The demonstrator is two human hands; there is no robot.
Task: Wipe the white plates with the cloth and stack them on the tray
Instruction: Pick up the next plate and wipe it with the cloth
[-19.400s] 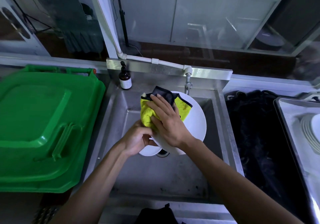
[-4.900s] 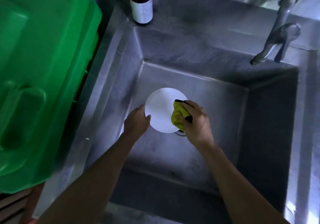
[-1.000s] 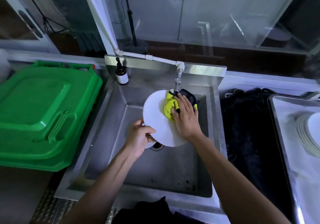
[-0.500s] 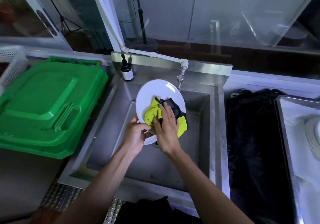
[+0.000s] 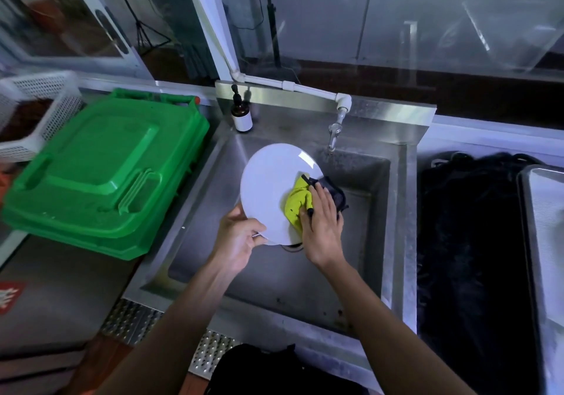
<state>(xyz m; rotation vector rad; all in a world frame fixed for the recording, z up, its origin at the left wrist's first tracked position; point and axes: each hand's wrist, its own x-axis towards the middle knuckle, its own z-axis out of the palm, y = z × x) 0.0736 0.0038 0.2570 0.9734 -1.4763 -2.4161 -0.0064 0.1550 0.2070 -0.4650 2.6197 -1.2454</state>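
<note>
Over the steel sink (image 5: 393, 211), the left hand (image 5: 236, 242) grips the tilted white plate (image 5: 268, 187) by its lower rim while the right hand (image 5: 320, 226) presses the bunched yellow-and-black cloth (image 5: 297, 201) against its face with closed fingers.

**One head-worn view, looking down over the sink**

The single wide-angle camera sits at the person's head and faces forward and steeply down. The steel sink (image 5: 308, 275) lies close beneath it, at arm's reach, filling the centre. Forearms enter from the bottom edge. The windows beyond bend at the frame's top.
</note>
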